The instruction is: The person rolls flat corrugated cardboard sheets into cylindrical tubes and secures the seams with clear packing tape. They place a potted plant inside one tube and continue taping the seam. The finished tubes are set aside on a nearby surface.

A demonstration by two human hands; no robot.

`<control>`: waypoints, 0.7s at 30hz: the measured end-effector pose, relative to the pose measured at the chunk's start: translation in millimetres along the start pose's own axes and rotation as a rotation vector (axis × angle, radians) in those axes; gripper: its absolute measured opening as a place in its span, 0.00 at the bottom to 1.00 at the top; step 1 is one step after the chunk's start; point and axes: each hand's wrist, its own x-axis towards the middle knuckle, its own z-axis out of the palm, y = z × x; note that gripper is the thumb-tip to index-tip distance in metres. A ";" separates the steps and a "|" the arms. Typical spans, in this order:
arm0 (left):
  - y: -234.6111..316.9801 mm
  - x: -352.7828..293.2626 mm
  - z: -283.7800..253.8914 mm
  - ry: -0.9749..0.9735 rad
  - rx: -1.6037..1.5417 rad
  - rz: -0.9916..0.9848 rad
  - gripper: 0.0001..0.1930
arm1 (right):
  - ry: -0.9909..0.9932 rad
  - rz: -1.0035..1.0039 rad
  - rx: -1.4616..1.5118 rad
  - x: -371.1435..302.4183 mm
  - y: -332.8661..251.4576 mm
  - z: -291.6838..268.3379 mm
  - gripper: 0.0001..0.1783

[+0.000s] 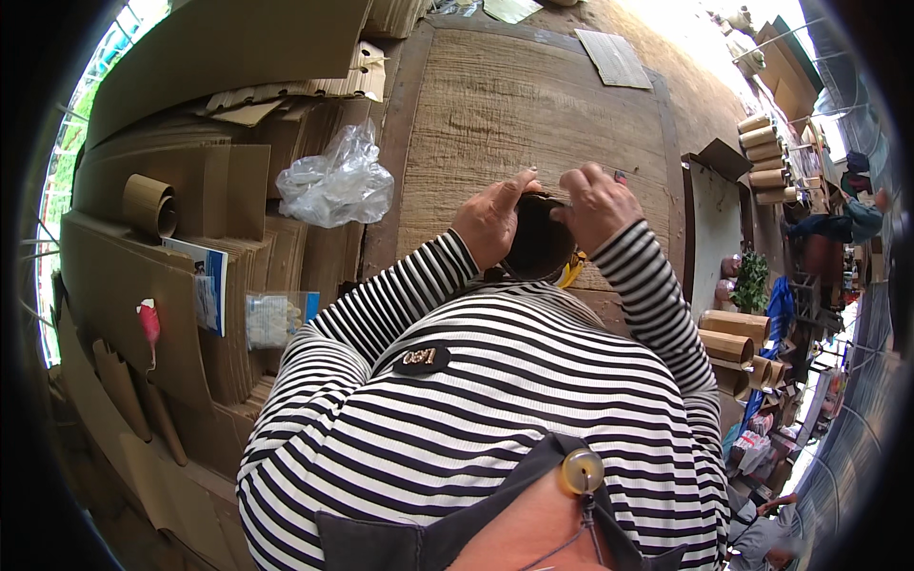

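Close in front of my chest stands a short cardboard tube (539, 243), its dark hollow end facing up. My left hand (490, 223) is wrapped round the tube's left side, with the thumb up by the rim. At the right of the rim, my right hand (600, 205) is closed, its bent fingers pressing on the tube's edge. The fingertips inside and behind the rim are partly hidden. A small yellow piece (571, 271) shows beside the tube, low on the right; its kind is unclear.
Under the tube lies a wooden board (495, 105) with a flat cardboard piece (613, 59) on it. A crumpled clear plastic bag (338, 179) sits on stacked cardboard sheets (238, 181) at left. Several cardboard tubes (733, 333) stand at right, with people (852, 217) farther off.
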 end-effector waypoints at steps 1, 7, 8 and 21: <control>-2.3 2.4 -1.5 -0.023 -0.004 0.003 0.31 | 0.200 -0.104 0.060 -2.3 -1.0 -14.9 0.17; -24.6 24.5 4.8 -0.022 -0.118 0.034 0.33 | -0.094 -0.162 0.236 -61.7 10.7 7.7 0.15; -29.8 28.6 3.2 -0.041 -0.175 0.010 0.32 | -0.166 -0.197 0.143 -64.9 12.1 27.2 0.15; -92.4 21.6 13.0 -0.099 -0.507 -0.325 0.15 | 0.511 0.398 0.352 -114.7 109.0 -10.9 0.13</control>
